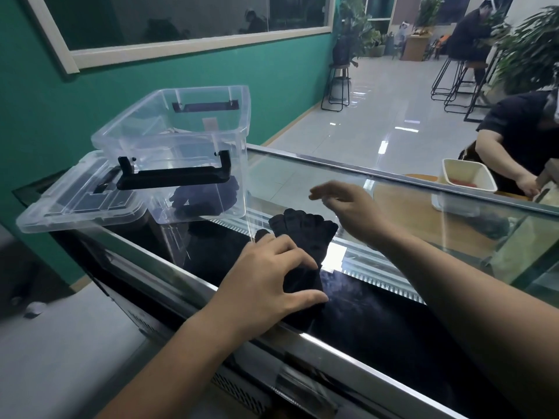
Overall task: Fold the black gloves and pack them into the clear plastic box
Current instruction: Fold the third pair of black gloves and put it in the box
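A black glove [302, 234] lies flat on the glass counter top [393, 201], fingers pointing away from me. My left hand [269, 279] presses down on its cuff end, fingers spread and thumb along its near edge. My right hand [348, 207] hovers open just above and right of the glove's fingertips, holding nothing. The clear plastic box [181, 146] stands to the left on the counter, with black handles; some black gloves [205, 198] lie inside at the bottom.
The box's clear lid [78, 198] lies beside it at the left counter end. A white tray [467, 175] and a seated person [520, 140] are beyond the glass at right. Green wall behind; stools and plants farther back.
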{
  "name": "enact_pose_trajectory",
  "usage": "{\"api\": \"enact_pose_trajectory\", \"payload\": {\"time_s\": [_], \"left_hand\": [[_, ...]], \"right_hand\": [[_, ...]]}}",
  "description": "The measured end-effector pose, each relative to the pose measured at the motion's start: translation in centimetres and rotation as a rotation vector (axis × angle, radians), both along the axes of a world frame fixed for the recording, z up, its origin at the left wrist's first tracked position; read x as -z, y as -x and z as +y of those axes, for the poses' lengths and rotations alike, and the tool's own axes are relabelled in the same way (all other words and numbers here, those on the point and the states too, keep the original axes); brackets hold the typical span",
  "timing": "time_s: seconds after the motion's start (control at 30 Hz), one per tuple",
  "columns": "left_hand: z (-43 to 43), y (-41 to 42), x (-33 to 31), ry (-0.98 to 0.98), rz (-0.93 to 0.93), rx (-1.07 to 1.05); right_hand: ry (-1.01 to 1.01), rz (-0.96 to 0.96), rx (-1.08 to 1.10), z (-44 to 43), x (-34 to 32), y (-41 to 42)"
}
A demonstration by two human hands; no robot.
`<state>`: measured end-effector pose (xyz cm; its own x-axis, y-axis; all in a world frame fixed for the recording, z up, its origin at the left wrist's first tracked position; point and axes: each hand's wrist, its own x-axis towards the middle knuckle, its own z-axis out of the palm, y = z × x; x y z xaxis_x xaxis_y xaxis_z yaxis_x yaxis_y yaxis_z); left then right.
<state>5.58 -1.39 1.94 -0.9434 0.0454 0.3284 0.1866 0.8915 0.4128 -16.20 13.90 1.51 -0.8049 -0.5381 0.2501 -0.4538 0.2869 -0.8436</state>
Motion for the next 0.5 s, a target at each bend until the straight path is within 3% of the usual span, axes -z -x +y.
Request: {"api": "enact_pose_trajectory", "payload": {"time_s": [0.33,0.5], "left_hand": [[0.21,-0.14,0.37,-0.056,0.032,0.004],[0.49,-0.38,0.44,-0.078,0.061,0.007]], "right_hand": [[-0.317,0.146,-0.168,0.21,-0.01,0.13],[-0.356,0.196,-0.149,0.10,0.15,0.31]]}}
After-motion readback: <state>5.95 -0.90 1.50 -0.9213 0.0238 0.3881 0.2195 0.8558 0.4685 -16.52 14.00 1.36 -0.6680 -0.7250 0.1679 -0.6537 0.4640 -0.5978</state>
